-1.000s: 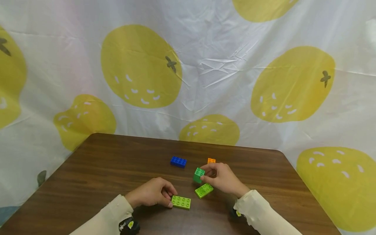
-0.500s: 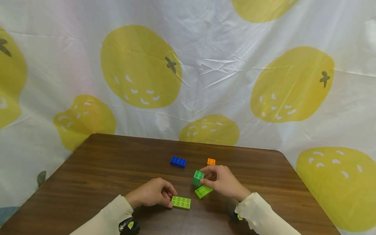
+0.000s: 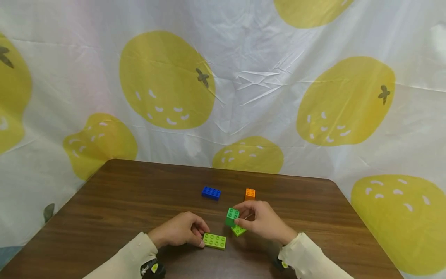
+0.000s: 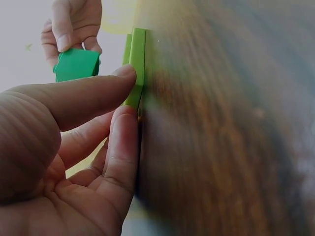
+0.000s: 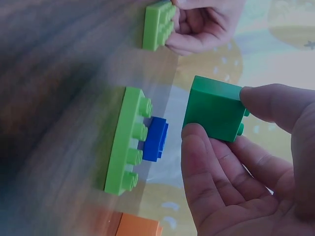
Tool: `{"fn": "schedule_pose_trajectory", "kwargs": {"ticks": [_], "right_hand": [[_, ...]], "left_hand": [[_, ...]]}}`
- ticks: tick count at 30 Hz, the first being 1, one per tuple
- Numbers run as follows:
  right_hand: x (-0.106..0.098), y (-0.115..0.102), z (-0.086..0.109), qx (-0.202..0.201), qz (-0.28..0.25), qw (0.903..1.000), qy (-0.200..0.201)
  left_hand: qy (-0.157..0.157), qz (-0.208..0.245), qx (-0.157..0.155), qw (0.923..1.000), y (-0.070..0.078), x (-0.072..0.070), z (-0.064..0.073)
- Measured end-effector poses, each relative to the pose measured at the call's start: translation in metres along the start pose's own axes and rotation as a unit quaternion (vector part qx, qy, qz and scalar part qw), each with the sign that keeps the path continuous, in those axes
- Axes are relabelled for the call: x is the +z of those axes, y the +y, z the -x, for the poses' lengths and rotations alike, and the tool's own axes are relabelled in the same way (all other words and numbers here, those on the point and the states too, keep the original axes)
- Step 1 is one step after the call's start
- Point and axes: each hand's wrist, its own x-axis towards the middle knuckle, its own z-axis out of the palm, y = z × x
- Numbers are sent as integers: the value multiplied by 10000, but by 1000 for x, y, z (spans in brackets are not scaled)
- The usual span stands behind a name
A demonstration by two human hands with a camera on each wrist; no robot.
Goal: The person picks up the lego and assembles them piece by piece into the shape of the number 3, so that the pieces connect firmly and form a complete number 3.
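Note:
Between thumb and fingers my right hand (image 3: 266, 221) holds a green toy brick (image 3: 232, 217), studs up, raised off the table. In the right wrist view the green brick (image 5: 215, 108) is clear of the lime brick (image 5: 122, 142) that lies below it. From the head, that second lime brick (image 3: 239, 230) is partly hidden by the green one and my hand. My left hand (image 3: 179, 229) pinches the left end of another flat lime brick (image 3: 215, 241) on the table. Thumb and fingertips on this lime brick (image 4: 136, 73) show in the left wrist view.
A blue brick (image 3: 211, 193) lies farther back on the brown wooden table (image 3: 139, 193). Just behind my right hand stands an orange brick (image 3: 250, 194). Behind the table's far edge hangs a pale curtain (image 3: 251, 116) with yellow fruit prints.
My right hand has brought the green brick nearer and slightly left, over the second lime brick. More of the orange brick is uncovered. The left hand has stayed in place.

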Motion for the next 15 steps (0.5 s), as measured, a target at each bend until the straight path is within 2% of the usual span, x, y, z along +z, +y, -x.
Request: {"fn": "schedule_pose_trajectory", "kwargs": {"ticks": [15], "right_hand": [[12, -4, 8, -330, 90, 9994, -74]], "left_hand": [[25, -27, 32, 10000, -1, 1, -1]]}}
